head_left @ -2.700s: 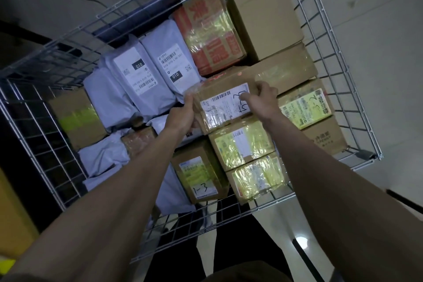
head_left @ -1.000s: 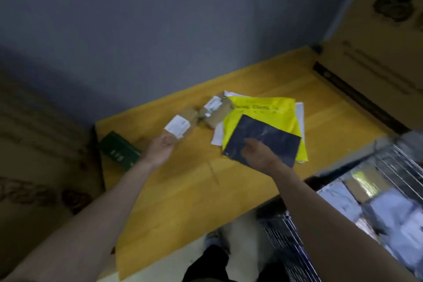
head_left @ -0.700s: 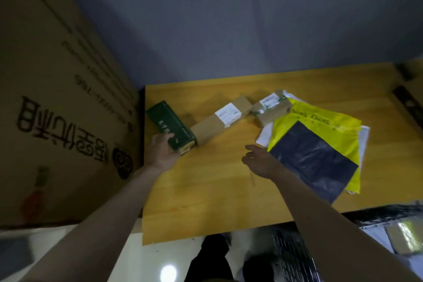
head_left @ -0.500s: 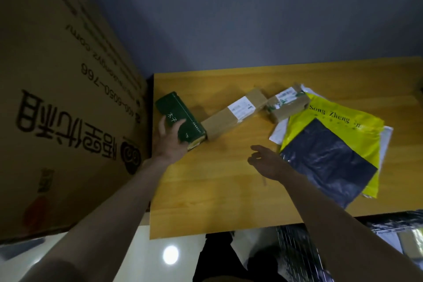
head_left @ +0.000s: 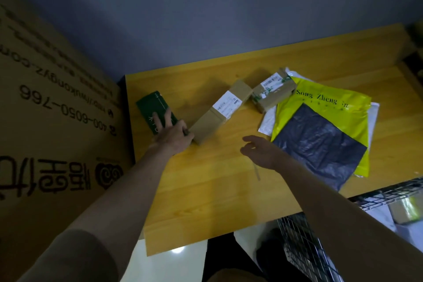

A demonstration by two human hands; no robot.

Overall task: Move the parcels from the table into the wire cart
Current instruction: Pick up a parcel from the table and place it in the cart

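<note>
On the yellow wooden table (head_left: 206,190) lie a dark green box (head_left: 151,104), a long brown box (head_left: 219,110) with a white label, and a small brown labelled box (head_left: 273,91). To their right a dark grey bag (head_left: 320,144) lies on a yellow mailer (head_left: 325,105), with a white mailer (head_left: 266,121) underneath. My left hand (head_left: 171,136) rests on the near end of the green box, fingers straight across its top. My right hand (head_left: 261,151) hovers over the table beside the grey bag, loosely curled and holding nothing. The wire cart (head_left: 389,193) shows at the lower right.
A large printed cardboard carton (head_left: 57,121) stands against the table's left edge. A grey wall runs behind the table. Parcels lie inside the cart at the far right. My legs and the pale floor show below the table's front edge.
I turned from the cart, where both hands set a taped box down, to the table. My left hand went from the long brown box to the green box; its fingers now lie further across it.
</note>
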